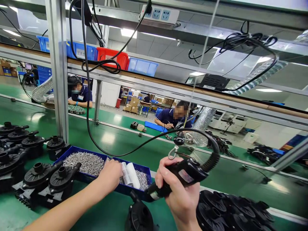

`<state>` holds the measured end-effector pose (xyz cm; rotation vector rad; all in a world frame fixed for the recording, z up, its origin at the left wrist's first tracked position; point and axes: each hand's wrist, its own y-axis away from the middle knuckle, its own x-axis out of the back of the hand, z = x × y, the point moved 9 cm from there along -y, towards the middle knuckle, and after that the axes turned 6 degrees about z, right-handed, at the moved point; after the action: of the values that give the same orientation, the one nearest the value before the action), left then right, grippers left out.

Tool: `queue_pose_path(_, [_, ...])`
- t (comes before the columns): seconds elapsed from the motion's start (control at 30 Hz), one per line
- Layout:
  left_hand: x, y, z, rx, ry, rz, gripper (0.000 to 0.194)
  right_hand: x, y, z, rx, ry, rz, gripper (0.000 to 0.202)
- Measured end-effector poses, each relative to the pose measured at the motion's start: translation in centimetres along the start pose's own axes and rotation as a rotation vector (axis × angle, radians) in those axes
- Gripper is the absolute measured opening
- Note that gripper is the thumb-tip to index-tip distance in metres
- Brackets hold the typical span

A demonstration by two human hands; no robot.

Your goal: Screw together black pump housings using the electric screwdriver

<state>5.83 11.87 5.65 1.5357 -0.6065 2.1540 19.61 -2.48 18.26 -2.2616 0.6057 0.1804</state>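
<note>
My right hand [179, 189] is wrapped round a black electric screwdriver [185, 175], its tip pointing down and left. A cable runs from its back end, and a hook hangs above it. My left hand [112, 173] reaches into a blue tray [69, 150], between the long screws [84, 162] and the white rolls [132, 175]. Its fingertips are bent down and partly hidden, so what they hold cannot be made out. Small screws [141, 179] lie at the tray's right end. Below the screwdriver tip, a black pump housing [139, 215] stands on the green bench.
Several black housings [37, 175] stand at the left, and more [231, 211] lie at the lower right. A metal post [57, 70] rises behind the tray. The black cable [89, 122] loops across the middle. Two people work across the bench.
</note>
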Motion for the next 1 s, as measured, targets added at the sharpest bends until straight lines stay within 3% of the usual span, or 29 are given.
queue_pose_path(0.07, [0.3,1.6,1.1,-0.025,0.063,-0.010,0.024,0.2,-0.3,-0.1,-0.017,-0.071,0.038,0.011])
queue_pose_path(0.17, [-1.1,4.0,2.1,-0.022,0.256,-0.167,0.018,0.3,-0.5,-0.2,-0.046,-0.129,0.078,0.013])
queue_pose_path(0.33, [-6.8,5.7,2.1,0.168,0.733,-0.634,0.022,0.1,-0.4,0.4,-0.071,-0.120,0.067,0.013])
queue_pose_path(0.4, [-8.6,5.7,2.1,0.226,0.841,-0.764,0.021,-0.2,-0.3,0.8,-0.084,-0.110,0.042,0.012])
queue_pose_path(0.6, [-10.6,5.3,2.3,0.311,0.971,-0.849,0.022,-0.9,0.1,1.2,-0.099,-0.094,-0.009,0.012])
queue_pose_path(0.83, [-9.8,5.5,2.3,0.298,1.078,-0.915,0.011,-1.1,0.6,0.9,-0.127,-0.091,-0.039,0.014])
queue_pose_path(0.87, [-9.7,5.7,2.3,0.281,1.094,-0.925,0.015,-1.1,0.7,1.0,-0.135,-0.093,-0.052,0.014])
queue_pose_path(1.0, [-10.5,6.3,3.0,0.266,1.117,-0.932,0.067,-1.4,1.4,1.8,-0.182,-0.098,-0.115,0.011])
